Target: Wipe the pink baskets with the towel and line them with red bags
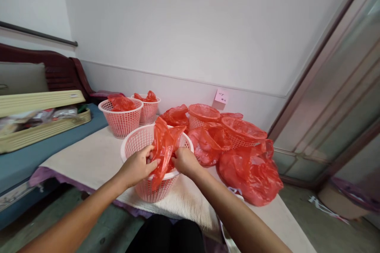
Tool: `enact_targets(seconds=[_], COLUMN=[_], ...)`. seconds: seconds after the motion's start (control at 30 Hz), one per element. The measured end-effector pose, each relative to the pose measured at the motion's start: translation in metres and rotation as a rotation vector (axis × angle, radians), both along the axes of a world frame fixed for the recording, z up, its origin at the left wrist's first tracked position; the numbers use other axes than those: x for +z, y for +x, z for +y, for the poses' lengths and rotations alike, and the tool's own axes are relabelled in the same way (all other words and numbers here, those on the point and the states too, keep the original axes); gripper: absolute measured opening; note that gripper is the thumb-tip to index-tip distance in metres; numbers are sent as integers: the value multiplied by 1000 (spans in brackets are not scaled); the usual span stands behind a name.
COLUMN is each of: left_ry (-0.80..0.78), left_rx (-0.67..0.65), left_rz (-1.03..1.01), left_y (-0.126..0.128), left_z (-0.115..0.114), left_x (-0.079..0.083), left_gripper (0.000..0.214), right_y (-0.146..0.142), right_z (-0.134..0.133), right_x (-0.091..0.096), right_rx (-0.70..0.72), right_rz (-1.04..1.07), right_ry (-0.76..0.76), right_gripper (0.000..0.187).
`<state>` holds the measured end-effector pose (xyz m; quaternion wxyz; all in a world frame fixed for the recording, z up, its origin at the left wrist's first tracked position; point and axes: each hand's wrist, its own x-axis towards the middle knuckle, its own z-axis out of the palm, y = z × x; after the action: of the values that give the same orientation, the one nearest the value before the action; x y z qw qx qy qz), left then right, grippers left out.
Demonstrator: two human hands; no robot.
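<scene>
A pink perforated plastic basket [135, 142] stands upright in front of me on the cloth-covered surface. Over its opening I hold a crumpled red plastic bag [162, 144], part of which hangs over the near rim. My left hand [142, 164] pinches the bag's left side between thumb and fingers. On the other side, my right hand [184, 160] is closed on the bag, its fingertips partly hidden by the hand and the plastic. Behind to the left, a pink basket [122, 120] and a smaller-looking basket [148, 111] each contain red plastic.
At right lie filled-looking red bags [251, 174] and baskets covered in red plastic [204, 112]. A pink note [221, 96] sticks to the wall. Left, an open yellow case [44, 128] rests on a blue bed [86, 130]. A bin [344, 197] stands on the floor at far right.
</scene>
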<state>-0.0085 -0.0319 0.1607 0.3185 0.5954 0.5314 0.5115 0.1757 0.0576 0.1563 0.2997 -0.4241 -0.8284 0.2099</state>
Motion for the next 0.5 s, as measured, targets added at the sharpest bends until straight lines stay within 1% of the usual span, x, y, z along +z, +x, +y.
enact_targets(seconds=[0.07, 0.13, 0.2, 0.23, 0.3, 0.37, 0.43, 0.5], left_ry=[11, 47, 85, 96, 107, 123, 155, 201], left_rx=[67, 170, 233, 231, 182, 105, 19, -64], left_rz=[-25, -62, -72, -56, 11, 108, 212, 309], left_y=[-5, -15, -23, -26, -28, -25, -21, -18], left_z=[2, 4, 2, 0, -7, -18, -30, -40], left_x=[-1, -2, -2, -3, -6, -10, -15, -19], left_gripper=[19, 16, 16, 17, 15, 10, 7, 9], right_y=[1, 3, 4, 5, 7, 8, 11, 16], right_z=[4, 8, 10, 11, 10, 8, 8, 11], right_x=[-2, -2, 0, 0, 1, 2, 4, 6], right_rx=[-32, -54, -73, -81, -94, -109, -143, -206], right_rz=[106, 245, 378, 431, 507, 542, 540, 510], right_ry=[-29, -57, -87, -101, -123, -129, -120, -89], right_gripper=[17, 3, 10, 12, 13, 14, 15, 15])
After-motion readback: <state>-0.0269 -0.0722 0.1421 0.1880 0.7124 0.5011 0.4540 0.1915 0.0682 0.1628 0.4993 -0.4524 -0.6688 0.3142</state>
